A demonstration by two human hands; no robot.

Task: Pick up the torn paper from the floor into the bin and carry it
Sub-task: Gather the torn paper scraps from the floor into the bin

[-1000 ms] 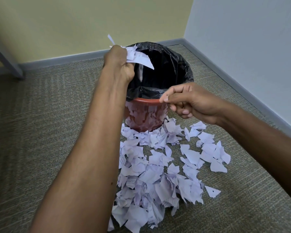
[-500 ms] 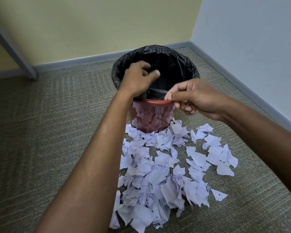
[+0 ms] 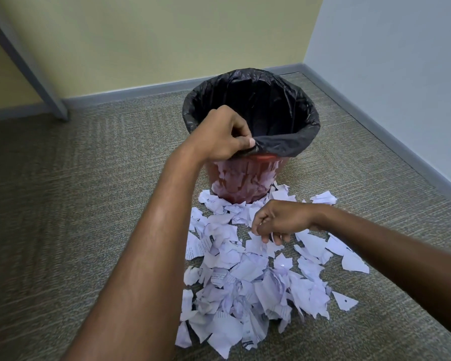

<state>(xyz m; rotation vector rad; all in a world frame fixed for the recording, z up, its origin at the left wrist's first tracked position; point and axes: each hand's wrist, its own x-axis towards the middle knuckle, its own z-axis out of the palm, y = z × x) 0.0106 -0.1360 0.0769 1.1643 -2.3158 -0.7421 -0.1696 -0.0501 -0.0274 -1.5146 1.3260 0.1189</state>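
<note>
A red bin (image 3: pixel 242 178) with a black liner bag (image 3: pixel 279 108) stands on the carpet near the room's corner. My left hand (image 3: pixel 221 136) pinches the liner at the bin's near rim. A heap of white torn paper (image 3: pixel 245 280) covers the floor in front of the bin. My right hand (image 3: pixel 279 220) hovers low over the pieces just below the bin, fingers curled down and touching the top scraps; whether it holds any is unclear. The inside of the bin looks dark, its contents hidden.
Yellow wall behind, pale blue wall on the right, both with grey skirting (image 3: pixel 391 136). A grey slanted post (image 3: pixel 26 61) meets the floor at the far left. Grey-green carpet (image 3: pixel 89 204) stretches to the left of the bin and paper.
My left hand dropped its paper into the bin and then gripped the liner at the near rim. My right hand left the rim and came down onto the paper heap.
</note>
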